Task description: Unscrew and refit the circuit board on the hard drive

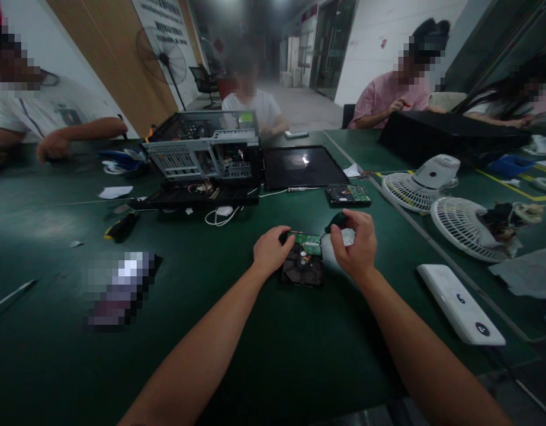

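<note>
Forearms (213, 334) apart, left hand (272, 251) on drive (299, 272) edge

Dim light reaches us from two blurred ceiling lights (277, 3) at the top edge, with haze over the far corridor (295, 109). We catch glare on the black side panel (299, 171), while the hard drive (301, 272) looks murky and the near green tabletop (295, 349) darkens. Wide-angle distortion slants the wooden wall panel (95, 53); pixel blocks mask patches.

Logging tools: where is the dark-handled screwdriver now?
In the head view, right of centre, the dark-handled screwdriver is in the right hand, its tip by the green circuit board.
</note>
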A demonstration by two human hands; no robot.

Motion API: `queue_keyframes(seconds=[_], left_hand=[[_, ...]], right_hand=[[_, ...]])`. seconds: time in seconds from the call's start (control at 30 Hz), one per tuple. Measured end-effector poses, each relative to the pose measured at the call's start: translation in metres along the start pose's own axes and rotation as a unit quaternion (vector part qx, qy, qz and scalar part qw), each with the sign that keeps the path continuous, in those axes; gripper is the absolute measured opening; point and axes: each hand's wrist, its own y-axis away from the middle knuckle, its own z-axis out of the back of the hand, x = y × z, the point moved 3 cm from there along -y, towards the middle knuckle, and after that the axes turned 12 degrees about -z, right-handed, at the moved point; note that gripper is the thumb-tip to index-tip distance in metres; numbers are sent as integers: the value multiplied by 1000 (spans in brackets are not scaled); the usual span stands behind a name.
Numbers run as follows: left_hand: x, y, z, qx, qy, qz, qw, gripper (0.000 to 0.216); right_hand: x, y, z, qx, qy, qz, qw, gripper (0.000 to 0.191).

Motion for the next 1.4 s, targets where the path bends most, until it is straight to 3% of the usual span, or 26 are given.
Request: queue_keyframes(seconds=[0.2, 0.6, 0.9, 1.13, 1.4], left_hand=[[-1, 0, 1, 1, 2, -1, 1000, 32], [-2, 1, 2, 0, 6, -7, 1000, 32], [-3, 0, 1, 1, -1, 3, 1000, 31], [-1, 0, 1, 2, 0, 1, 1000, 31], [0, 0, 0, -18, -1, 5, 1000, 35]], right_hand=[[-6, 4, -6, 4, -39, -44, 998, 46], [-5, 3, -7, -15, -27, -19, 999, 54], [-5, -2, -1, -33, 11, 2, 999, 48], [-5, 1, -6, 18, -53, -7, 998, 54], [-3, 0, -1, -16, -19, -3, 1000, 51]])
